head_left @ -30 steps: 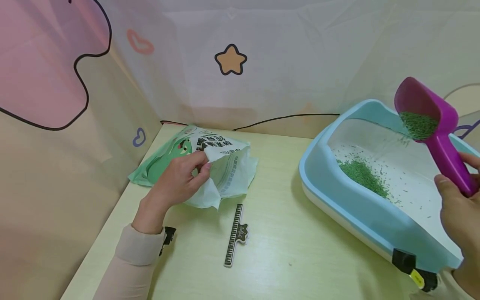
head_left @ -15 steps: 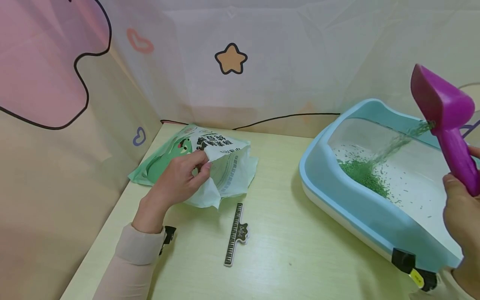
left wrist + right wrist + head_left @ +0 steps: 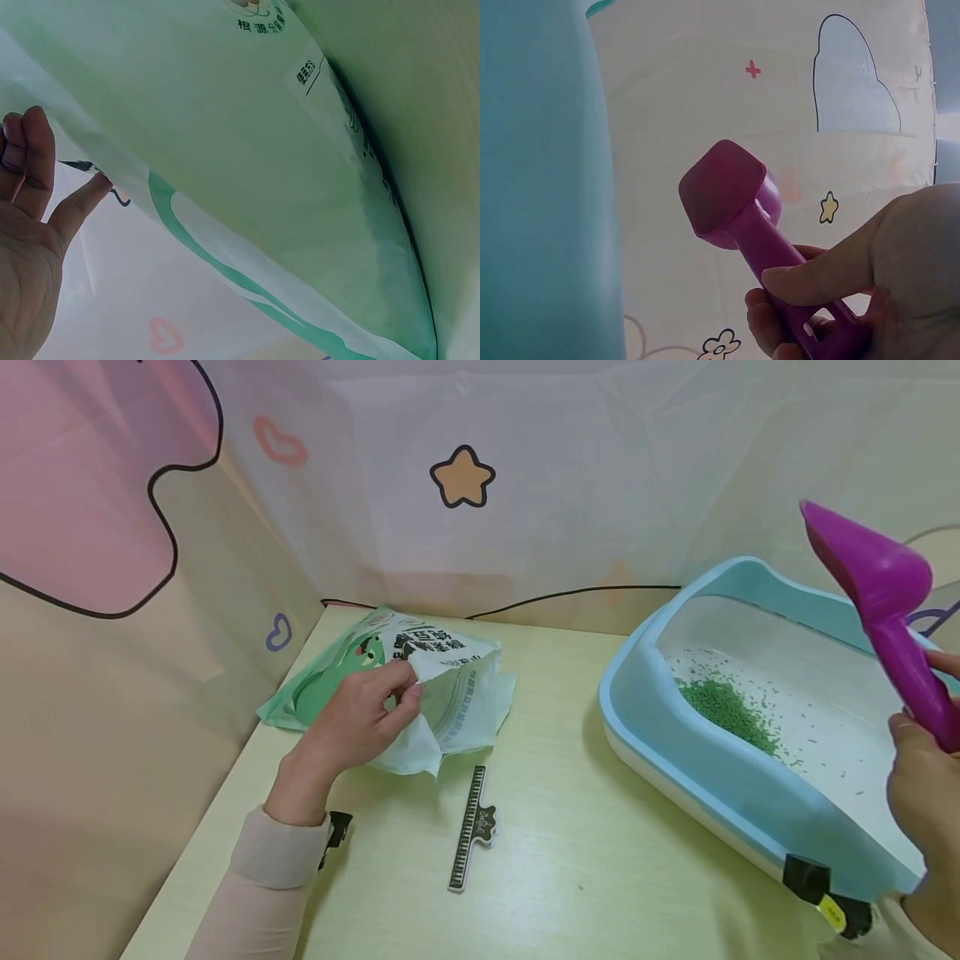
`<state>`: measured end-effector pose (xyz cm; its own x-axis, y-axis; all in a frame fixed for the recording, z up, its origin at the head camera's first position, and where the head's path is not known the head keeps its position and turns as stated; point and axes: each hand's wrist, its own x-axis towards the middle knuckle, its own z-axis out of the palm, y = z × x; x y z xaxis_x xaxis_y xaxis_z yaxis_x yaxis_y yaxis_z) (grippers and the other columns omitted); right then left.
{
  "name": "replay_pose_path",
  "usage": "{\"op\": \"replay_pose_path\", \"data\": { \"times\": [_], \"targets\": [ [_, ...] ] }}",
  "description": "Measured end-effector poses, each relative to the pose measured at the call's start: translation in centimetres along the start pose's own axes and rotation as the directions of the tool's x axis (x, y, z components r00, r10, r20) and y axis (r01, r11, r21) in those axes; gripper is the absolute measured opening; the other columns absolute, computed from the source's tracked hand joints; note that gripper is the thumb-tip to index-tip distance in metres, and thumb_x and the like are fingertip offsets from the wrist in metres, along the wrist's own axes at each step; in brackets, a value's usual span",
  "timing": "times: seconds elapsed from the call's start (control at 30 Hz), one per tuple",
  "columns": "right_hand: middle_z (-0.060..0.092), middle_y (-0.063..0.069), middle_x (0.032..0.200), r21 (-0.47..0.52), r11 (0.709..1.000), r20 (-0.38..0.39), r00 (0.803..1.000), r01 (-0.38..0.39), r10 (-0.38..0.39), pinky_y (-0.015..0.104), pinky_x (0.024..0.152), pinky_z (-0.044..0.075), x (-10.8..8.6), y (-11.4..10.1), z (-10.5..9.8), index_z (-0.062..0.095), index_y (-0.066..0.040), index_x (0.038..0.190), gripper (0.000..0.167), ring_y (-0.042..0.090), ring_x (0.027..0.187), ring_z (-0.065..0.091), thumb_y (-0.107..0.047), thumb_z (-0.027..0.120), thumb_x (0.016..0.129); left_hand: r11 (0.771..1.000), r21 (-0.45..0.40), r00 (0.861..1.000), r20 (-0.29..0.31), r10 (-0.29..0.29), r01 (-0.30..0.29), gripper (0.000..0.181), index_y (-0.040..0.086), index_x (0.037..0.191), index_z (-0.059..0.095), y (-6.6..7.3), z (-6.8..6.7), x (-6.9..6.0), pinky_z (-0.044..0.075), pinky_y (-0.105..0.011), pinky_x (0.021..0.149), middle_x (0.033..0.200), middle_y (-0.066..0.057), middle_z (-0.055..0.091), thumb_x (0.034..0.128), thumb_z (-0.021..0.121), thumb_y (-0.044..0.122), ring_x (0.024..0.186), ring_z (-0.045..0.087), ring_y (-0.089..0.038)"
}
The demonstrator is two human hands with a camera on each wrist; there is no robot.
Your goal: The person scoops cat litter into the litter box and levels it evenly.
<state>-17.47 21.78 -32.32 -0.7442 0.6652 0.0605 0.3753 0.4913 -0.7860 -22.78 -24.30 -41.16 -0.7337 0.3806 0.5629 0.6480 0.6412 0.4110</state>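
Note:
In the head view my left hand (image 3: 363, 714) pinches the edge of a green and white bag (image 3: 465, 706), holding its mouth up. The left wrist view shows the thumb and fingers (image 3: 37, 161) at the bag's edge. At the right, my right hand (image 3: 918, 785) grips the handle of a purple scoop (image 3: 885, 585), tipped on its side above a blue and white litter tray (image 3: 637, 685). No pellets show in the scoop's bowl in the right wrist view. A pile of green litter pellets (image 3: 727, 714) lies at the tray's left, with others scattered around it.
A long clip with a piano-key pattern (image 3: 472, 831) lies on the pale table (image 3: 555, 860) between bag and tray. Printed cloth (image 3: 570, 485) stands close behind the table and along its left side.
The scoop has turned over, and green pellets have poured out of it into the tray. The stream has stopped now. My left hand and the bag have stayed still.

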Motion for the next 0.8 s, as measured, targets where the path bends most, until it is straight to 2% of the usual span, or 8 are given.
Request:
{"op": "replay_pose_path", "data": {
  "times": [0.07,0.13,0.33,0.43,0.53,0.63,0.8],
  "targets": [
    [0.034,0.002,0.166,-0.002,1.000,-0.009,1.000,0.013,-0.013,0.044,0.125,0.026,0.20,0.17,0.09,0.030,-0.052,0.156,0.067,0.024,0.151,0.035,-0.010,0.044,0.106,1.000,0.000,1.000,0.001,-0.001,0.001,0.018,0.014,0.080,0.051,0.03,-0.01,0.03,0.039,-0.024,0.059,0.073,0.005,0.051,0.0959,0.054,0.008,0.066,0.049,-0.007],
    [0.031,0.005,0.168,-0.019,0.999,-0.005,0.999,0.043,-0.044,0.046,0.125,0.026,0.32,0.34,0.21,0.031,-0.050,0.157,0.069,0.030,0.153,0.033,-0.006,0.043,0.105,1.000,0.001,1.000,0.002,0.000,0.000,0.018,0.014,0.080,0.051,0.08,-0.03,0.04,0.039,-0.024,0.059,0.074,0.005,0.052,0.0960,0.054,0.008,0.066,0.048,-0.007],
    [0.033,0.016,0.160,-0.041,0.997,0.035,0.997,0.065,-0.063,0.051,0.123,0.030,0.42,0.50,0.58,0.035,-0.045,0.157,0.072,0.039,0.150,0.036,0.001,0.044,0.103,1.000,0.000,1.000,0.001,0.008,-0.008,0.018,0.013,0.079,0.051,0.08,-0.01,0.04,0.039,-0.024,0.059,0.073,0.004,0.051,0.0958,0.055,0.007,0.066,0.048,-0.007],
    [0.037,0.017,0.155,-0.060,0.995,0.047,0.996,0.073,-0.071,0.053,0.120,0.034,0.56,0.67,0.73,0.035,-0.045,0.157,0.070,0.037,0.138,0.043,-0.001,0.045,0.104,1.000,-0.004,1.000,-0.001,0.011,-0.011,0.018,0.013,0.079,0.051,0.05,0.00,0.02,0.039,-0.024,0.058,0.073,0.004,0.051,0.0955,0.055,0.007,0.065,0.049,-0.009],
    [0.039,0.017,0.149,-0.060,0.996,0.064,0.996,0.068,-0.064,0.053,0.120,0.036,0.75,0.77,0.81,0.034,-0.047,0.157,0.069,0.033,0.129,0.043,-0.003,0.045,0.105,1.000,-0.005,1.000,-0.003,0.012,-0.012,0.017,0.013,0.080,0.051,0.03,0.00,-0.01,0.038,-0.024,0.058,0.073,0.005,0.051,0.0954,0.055,0.007,0.064,0.050,-0.011],
    [0.039,0.014,0.145,-0.045,0.998,0.064,0.997,0.053,-0.050,0.051,0.121,0.034,0.72,0.63,0.83,0.032,-0.049,0.157,0.070,0.032,0.131,0.041,-0.004,0.045,0.105,1.000,-0.004,1.000,-0.002,0.009,-0.009,0.017,0.013,0.080,0.052,0.01,0.00,-0.01,0.038,-0.024,0.058,0.073,0.005,0.051,0.0953,0.055,0.007,0.065,0.049,-0.010],
    [0.036,0.016,0.149,-0.048,0.998,0.086,0.996,0.037,-0.032,0.052,0.120,0.036,0.56,0.48,0.77,0.027,-0.052,0.158,0.070,0.034,0.135,0.039,-0.007,0.044,0.106,1.000,0.001,1.000,0.001,0.004,-0.004,0.017,0.014,0.080,0.051,-0.02,-0.02,-0.02,0.038,-0.024,0.058,0.073,0.005,0.051,0.0953,0.054,0.007,0.065,0.048,-0.007]
  ]
}}
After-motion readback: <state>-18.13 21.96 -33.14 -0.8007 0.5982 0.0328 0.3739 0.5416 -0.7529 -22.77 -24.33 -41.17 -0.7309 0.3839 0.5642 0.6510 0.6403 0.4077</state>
